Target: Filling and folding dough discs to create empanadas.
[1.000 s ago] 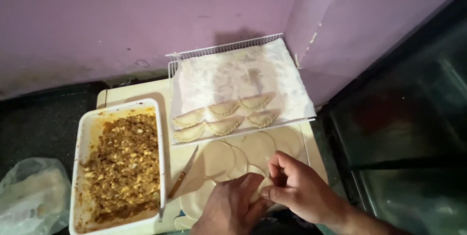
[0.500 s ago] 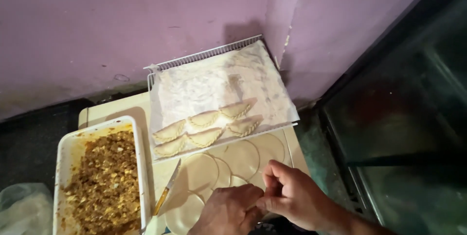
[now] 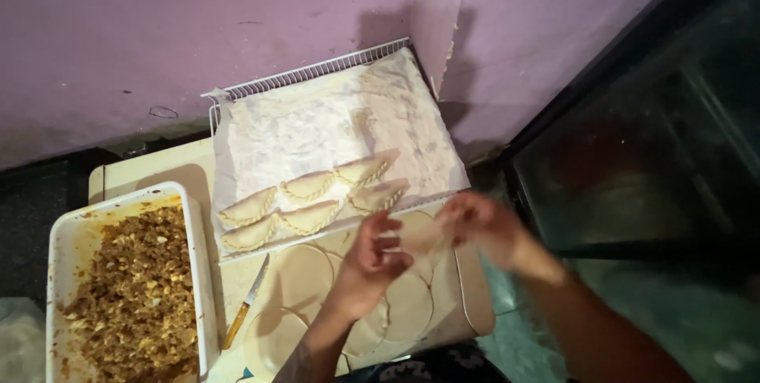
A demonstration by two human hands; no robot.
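My left hand (image 3: pixel 370 260) and my right hand (image 3: pixel 492 228) are raised above the table and together pinch a thin pale dough disc (image 3: pixel 422 232), which is blurred between them. Below them several flat dough discs (image 3: pixel 305 276) lie spread on the pale table (image 3: pixel 146 169). Just beyond the hands, several folded, crimped pastries (image 3: pixel 309 186) rest on white paper lining a wire rack (image 3: pixel 317 74). A white rectangular tray of brown minced filling (image 3: pixel 134 296) stands to the left of my left forearm.
A knife with a wooden handle (image 3: pixel 247 304) lies between the filling tray and the discs. A purple wall (image 3: pixel 198 26) closes the back. A dark glass-fronted cabinet (image 3: pixel 657 137) stands on the right. A plastic bag (image 3: pixel 20 343) sits at the far left.
Both hands have lifted from low near the table's front edge and moved apart, now holding a dough disc between them. The view has shifted, so the rack and tray sit further right.
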